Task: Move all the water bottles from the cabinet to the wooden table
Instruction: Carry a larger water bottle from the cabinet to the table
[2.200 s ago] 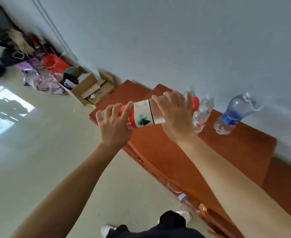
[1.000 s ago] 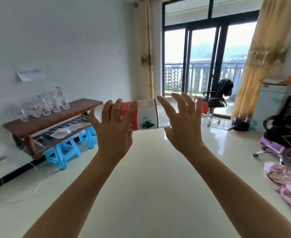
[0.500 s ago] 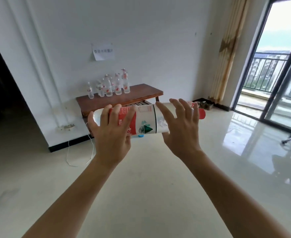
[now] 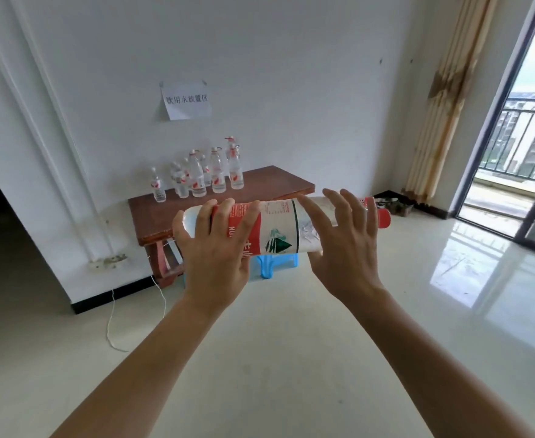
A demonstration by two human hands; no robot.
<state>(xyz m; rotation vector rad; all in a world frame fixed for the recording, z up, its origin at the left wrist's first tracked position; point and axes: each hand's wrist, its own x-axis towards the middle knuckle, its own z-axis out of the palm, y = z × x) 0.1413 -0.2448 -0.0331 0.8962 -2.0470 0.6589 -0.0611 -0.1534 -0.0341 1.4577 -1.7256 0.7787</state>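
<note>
Mid-carry: my left hand grips the clear red-labelled plastic water bottle sideways in mid-air, right hand splayed against it; next I must stand it on the brown wooden table ahead.

Found a wooden desk against the white wall; carried a cluster of upright red-labelled water bottles at its back left, one small bottle slightly apart.

blue stool — mostly hidden, behind bottle
</note>
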